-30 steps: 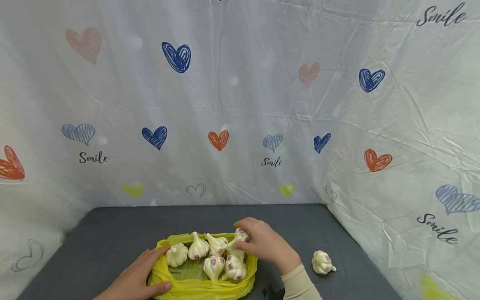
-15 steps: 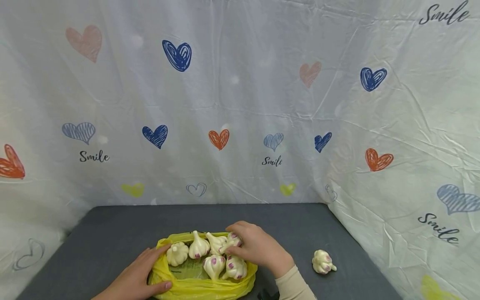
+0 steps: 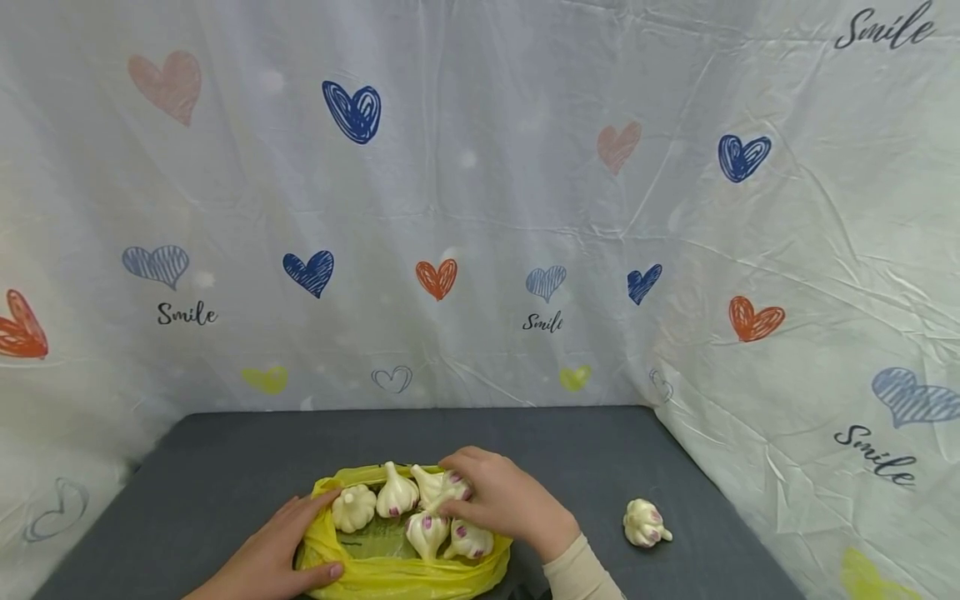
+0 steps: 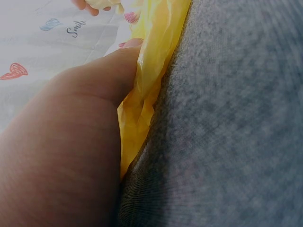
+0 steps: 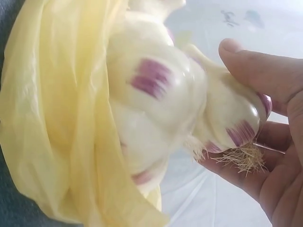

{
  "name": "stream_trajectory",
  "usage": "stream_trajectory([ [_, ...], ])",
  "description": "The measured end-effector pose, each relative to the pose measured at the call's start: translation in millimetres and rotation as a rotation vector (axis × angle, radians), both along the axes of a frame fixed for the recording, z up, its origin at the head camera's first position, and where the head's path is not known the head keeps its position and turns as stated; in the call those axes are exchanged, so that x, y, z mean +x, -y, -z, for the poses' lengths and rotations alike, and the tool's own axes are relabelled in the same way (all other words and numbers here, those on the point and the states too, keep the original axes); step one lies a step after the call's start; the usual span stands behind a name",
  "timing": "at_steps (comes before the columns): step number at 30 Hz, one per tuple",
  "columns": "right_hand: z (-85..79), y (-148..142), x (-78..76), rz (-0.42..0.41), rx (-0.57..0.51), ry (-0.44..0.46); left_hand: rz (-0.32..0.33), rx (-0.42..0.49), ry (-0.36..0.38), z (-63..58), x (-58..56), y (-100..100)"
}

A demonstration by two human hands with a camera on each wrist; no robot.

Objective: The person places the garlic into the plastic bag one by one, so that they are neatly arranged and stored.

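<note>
A yellow plastic bag [image 3: 420,579] lies with its mouth spread wide, several white garlic bulbs [image 3: 396,493] with purple patches inside. My left hand [image 3: 273,550] holds the bag's left end, thumb over the near rim and fingers along the left side. Over the bag's far right part, my right hand [image 3: 510,500] grips a garlic bulb [image 5: 232,109] between thumb and fingers, its root tuft towards the palm in the right wrist view. That bulb sits close beside other bulbs. My left thumb [image 4: 118,66] lies against the yellow plastic in the left wrist view.
One garlic bulb [image 3: 645,523] lies on the dark grey table [image 3: 247,450] to the right of the bag. A white curtain [image 3: 480,200] printed with hearts hangs behind the table and along its sides. A small black object shows under the right sleeve [image 3: 581,571].
My right hand has moved left and slightly lower with the garlic bulb, bringing it in among the bulbs at the back of the bag. The left hand has stayed on the bag.
</note>
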State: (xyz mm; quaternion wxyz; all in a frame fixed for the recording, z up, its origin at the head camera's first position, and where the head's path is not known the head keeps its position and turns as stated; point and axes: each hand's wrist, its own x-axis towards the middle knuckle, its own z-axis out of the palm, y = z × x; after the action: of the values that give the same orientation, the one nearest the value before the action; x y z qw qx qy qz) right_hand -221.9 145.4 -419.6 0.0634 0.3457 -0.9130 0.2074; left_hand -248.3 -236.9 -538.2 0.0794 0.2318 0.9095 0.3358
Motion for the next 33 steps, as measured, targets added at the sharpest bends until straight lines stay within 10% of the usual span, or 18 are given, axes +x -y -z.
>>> stream_trajectory([
  [33,18.5,33.3,6.3,-0.151,-0.011,-0.132,0.004,0.017,0.003,-1.3,0.9,-0.4],
])
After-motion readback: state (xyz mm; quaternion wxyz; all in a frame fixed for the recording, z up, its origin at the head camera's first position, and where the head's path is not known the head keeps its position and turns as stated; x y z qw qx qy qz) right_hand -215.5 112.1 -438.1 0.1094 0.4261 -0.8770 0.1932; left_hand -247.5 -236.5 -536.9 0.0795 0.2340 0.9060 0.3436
